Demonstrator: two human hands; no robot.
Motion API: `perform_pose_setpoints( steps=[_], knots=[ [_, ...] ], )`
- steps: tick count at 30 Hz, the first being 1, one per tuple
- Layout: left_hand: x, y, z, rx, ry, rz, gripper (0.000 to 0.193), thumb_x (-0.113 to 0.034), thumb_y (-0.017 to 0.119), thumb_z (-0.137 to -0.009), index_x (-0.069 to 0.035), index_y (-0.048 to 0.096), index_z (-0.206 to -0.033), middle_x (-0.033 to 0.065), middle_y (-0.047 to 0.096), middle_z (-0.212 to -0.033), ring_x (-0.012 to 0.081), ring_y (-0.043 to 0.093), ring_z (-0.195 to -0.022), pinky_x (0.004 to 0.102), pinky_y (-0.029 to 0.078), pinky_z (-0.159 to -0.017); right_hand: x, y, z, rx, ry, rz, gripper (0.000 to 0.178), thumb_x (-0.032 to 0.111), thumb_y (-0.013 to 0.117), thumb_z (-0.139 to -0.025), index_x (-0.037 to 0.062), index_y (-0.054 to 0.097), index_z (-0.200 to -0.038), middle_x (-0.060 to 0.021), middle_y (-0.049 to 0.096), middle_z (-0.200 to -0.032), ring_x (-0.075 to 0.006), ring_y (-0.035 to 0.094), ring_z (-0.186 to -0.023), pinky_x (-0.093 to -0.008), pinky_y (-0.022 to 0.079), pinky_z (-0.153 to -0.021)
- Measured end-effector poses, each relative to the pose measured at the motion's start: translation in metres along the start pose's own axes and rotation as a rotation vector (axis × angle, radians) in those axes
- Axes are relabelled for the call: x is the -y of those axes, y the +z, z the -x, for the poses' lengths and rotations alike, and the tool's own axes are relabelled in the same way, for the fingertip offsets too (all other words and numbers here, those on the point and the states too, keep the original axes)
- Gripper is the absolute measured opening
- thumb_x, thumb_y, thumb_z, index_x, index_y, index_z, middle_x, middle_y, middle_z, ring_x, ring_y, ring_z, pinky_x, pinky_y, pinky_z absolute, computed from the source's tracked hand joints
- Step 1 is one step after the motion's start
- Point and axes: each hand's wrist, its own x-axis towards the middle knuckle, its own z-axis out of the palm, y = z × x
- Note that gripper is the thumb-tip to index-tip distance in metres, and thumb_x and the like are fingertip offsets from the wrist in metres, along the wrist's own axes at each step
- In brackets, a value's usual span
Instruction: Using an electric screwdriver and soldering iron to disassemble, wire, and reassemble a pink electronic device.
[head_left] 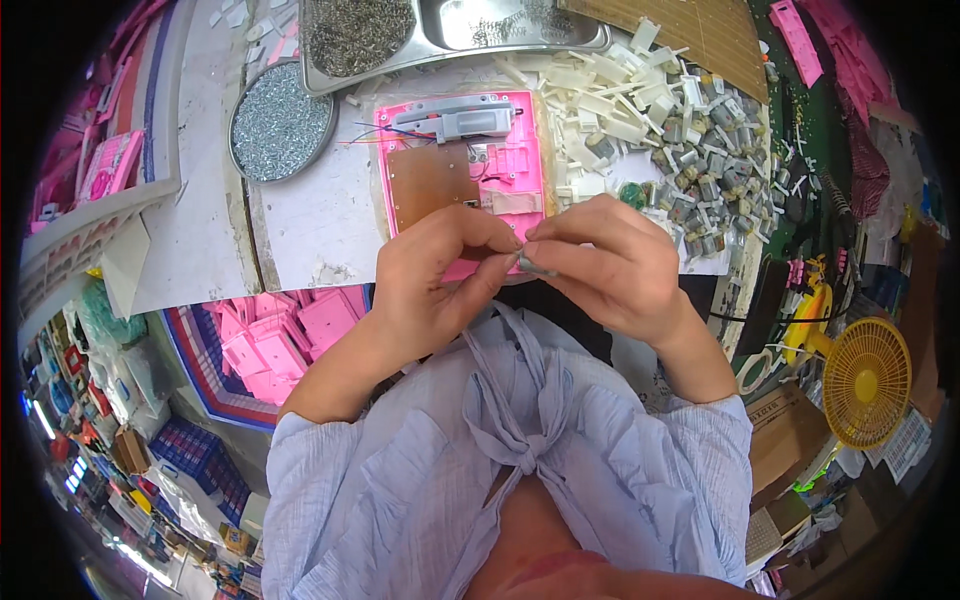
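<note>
At the centre of the frame, we pinch a small grey piece [532,267] in our right hand [615,265], with the fingertips of our left hand [435,275] close beside it. Above sits a pink case [517,160] with a brown board [420,185]. We see a dish [285,181] at upper left, white parts [610,95] at upper right, and a yellow fan [867,382] at lower right.

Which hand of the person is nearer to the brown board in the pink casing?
Left. The left hand overlaps the near edge of the brown board in this view; the right hand is farther off, to the board's right.
</note>
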Motion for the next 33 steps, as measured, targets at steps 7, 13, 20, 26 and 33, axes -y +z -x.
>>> perform_pose_setpoints(
  steps=[7,13,20,26,33],
  knots=[
    [0.005,-0.002,0.003,-0.005,-0.063,0.127,0.018,0.009,0.068,-0.084,0.001,0.062,-0.1,0.0139,0.066,-0.106,0.0242,0.068,-0.094,0.0323,0.056,-0.078,-0.003,-0.003,-0.001,0.101,-0.03,0.078,0.034,0.009,0.081,-0.071,0.0098,0.074,-0.104,-0.0062,0.066,-0.084,-0.0228,0.063,-0.069,-0.0319,0.051,-0.057],
    [0.007,-0.005,0.001,-0.022,0.098,-0.09,0.022,0.008,0.072,-0.079,0.0,0.064,-0.098,0.0152,0.064,-0.112,0.024,0.066,-0.097,0.0347,0.054,-0.081,-0.001,0.003,0.0,0.029,-0.006,-0.048,0.036,0.006,0.084,-0.071,0.0085,0.075,-0.106,-0.0082,0.068,-0.086,-0.0238,0.066,-0.069,-0.0321,0.051,-0.056],
    [0.012,-0.003,0.004,-0.133,0.121,-0.064,0.021,0.006,0.078,-0.074,-0.001,0.069,-0.091,0.0173,0.062,-0.114,0.0232,0.064,-0.093,0.032,0.053,-0.08,-0.003,0.005,0.004,-0.016,-0.051,0.039,0.041,0.004,0.085,-0.069,0.0097,0.075,-0.108,-0.0098,0.07,-0.092,-0.0246,0.069,-0.077,-0.0329,0.056,-0.064],
    [0.014,-0.002,0.004,-0.165,0.154,-0.101,0.022,0.006,0.079,-0.072,-0.002,0.069,-0.09,0.0168,0.063,-0.111,0.0231,0.064,-0.093,0.031,0.053,-0.079,-0.005,0.006,0.005,-0.017,-0.055,0.045,0.039,0.004,0.083,-0.071,0.0105,0.075,-0.108,-0.0119,0.071,-0.098,-0.0256,0.069,-0.08,-0.0334,0.057,-0.068],
    [0.009,-0.009,-0.005,-0.183,0.2,-0.17,0.032,0.001,0.08,-0.071,-0.004,0.068,-0.099,0.0143,0.063,-0.11,0.0254,0.062,-0.097,0.0367,0.05,-0.082,-0.017,0.0,0.002,-0.037,-0.058,0.161,0.033,0.005,0.078,-0.074,0.0078,0.072,-0.106,-0.0123,0.072,-0.1,-0.0279,0.07,-0.082,-0.0346,0.058,-0.066]
  ],
)
